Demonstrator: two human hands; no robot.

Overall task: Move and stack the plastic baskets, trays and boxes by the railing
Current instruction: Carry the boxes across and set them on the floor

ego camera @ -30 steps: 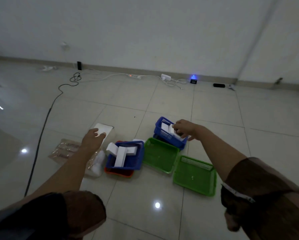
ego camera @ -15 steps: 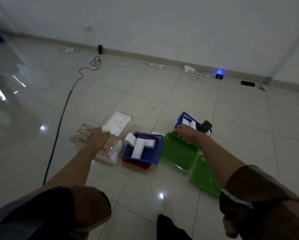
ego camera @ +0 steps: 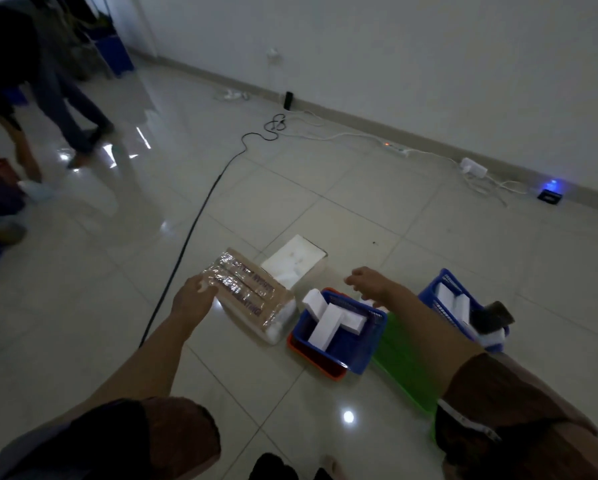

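On the glossy tiled floor (ego camera: 325, 403) lie the things to be moved, close together in front of the person. The left hand (ego camera: 192, 299) rests with its fingers on the near end of the flat cardboard box wrapped in clear plastic film (ego camera: 252, 296); I cannot tell if it grips the edge or only touches it. The right hand (ego camera: 368, 282) hovers with loose, half-spread fingers above the far rim of the blue perforated plastic basket (ego camera: 342, 348) and holds nothing. This basket sits inside an orange plastic tray (ego camera: 316, 362), so the two probably lift as one if taken by the long rims of the lower tray. I judge the baskets light and rather stiff, though thin rims may bend, and the loose white rectangular boxes (ego camera: 328, 323) inside can slide or fall out when tilted; it is better to keep the basket level. The film on the cardboard box looks slippery, so taking it under the two short ends seems safest. Behind it a white foam slab (ego camera: 292, 263) lies flat, light and easy to break. To count: two blue baskets, the second one (ego camera: 443, 299) to the right with white boxes and a dark object; one orange tray; green plastic trays (ego camera: 405, 368), partly hidden by the arm, so their number is unsure; about three white boxes in the near basket. No railing is seen here.
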